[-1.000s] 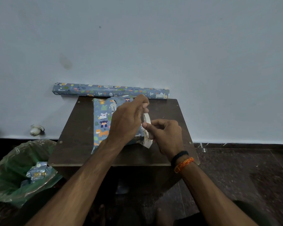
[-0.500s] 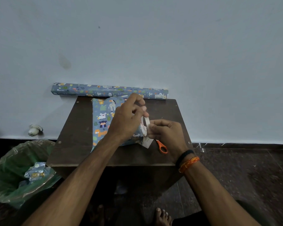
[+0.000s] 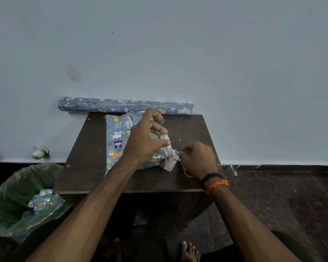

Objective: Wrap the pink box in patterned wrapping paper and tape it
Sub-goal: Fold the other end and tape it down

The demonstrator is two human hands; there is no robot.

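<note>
Rightward from the white tape roll point(image 3: 167, 146) gripped in my left hand point(image 3: 144, 142), my right hand point(image 3: 197, 157) fingers have drawn and now pinch the tape's free end.

My left hand point(image 3: 144, 142) gripped the tape roll point(image 3: 166, 146) upright over the wrapped box point(image 3: 117, 140); just right of it my right hand point(image 3: 197, 159) pinched the tape's loose end; orange scissors point(image 3: 186, 170) lay under that hand.

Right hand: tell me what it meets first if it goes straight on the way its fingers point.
The right hand points left, pinching the tape end. It would probably meet the tape roll held in the left hand first, then the wrapped box; depth is unclear.
</note>
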